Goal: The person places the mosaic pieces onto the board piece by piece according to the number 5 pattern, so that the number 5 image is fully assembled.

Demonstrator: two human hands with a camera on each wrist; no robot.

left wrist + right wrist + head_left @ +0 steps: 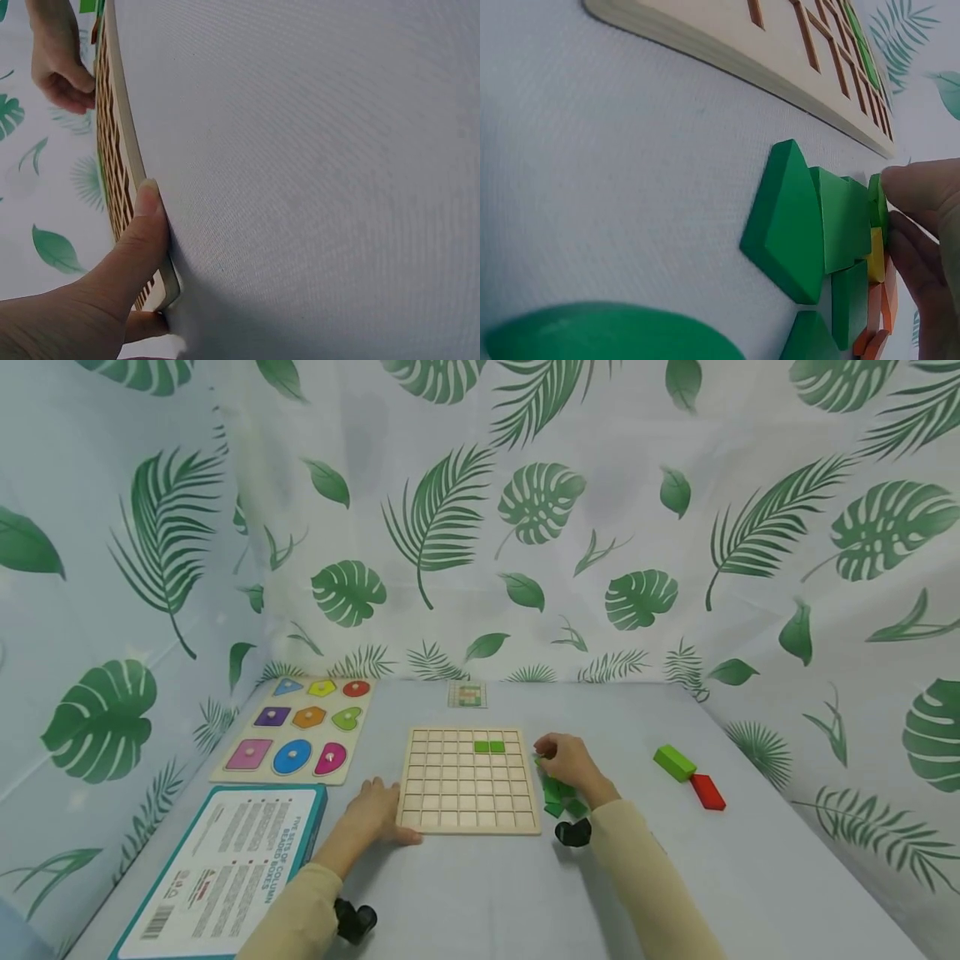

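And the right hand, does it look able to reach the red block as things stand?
Probably yes: bare table leaves the red block's near side free; the green block lies at its far end. But the right hand holds a green piece, perhaps needing release first.

The right hand (946,247) pinches a green piece (877,204) beside other green blocks (787,232), near a wooden board (727,56).

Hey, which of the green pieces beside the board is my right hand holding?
The light green piece, pinched in your right hand; the darker green pieces nearer you lie on the table.
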